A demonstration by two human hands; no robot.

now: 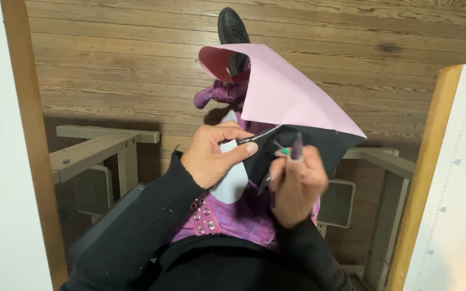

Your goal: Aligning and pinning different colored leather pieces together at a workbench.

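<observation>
Both hands (214, 156) (296, 186) pinch pink-and-black fabric (284, 94) over lap.

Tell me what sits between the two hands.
Head view: between the left hand and right hand, a black fabric piece with a pale stitched edge spans the gap.

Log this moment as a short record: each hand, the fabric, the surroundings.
left hand: pinches the edge of the black fabric, thumb on top
right hand: grips a small tool with a green part, at the same edge; tool's kind unclear
pink fabric: joined to the black piece, folded up and away, red underside showing at its far end
lap: purple studded trousers, a pale blue piece under the left hand
floor: wooden boards, a black shoe at the top
sides: a white table on the right
</observation>
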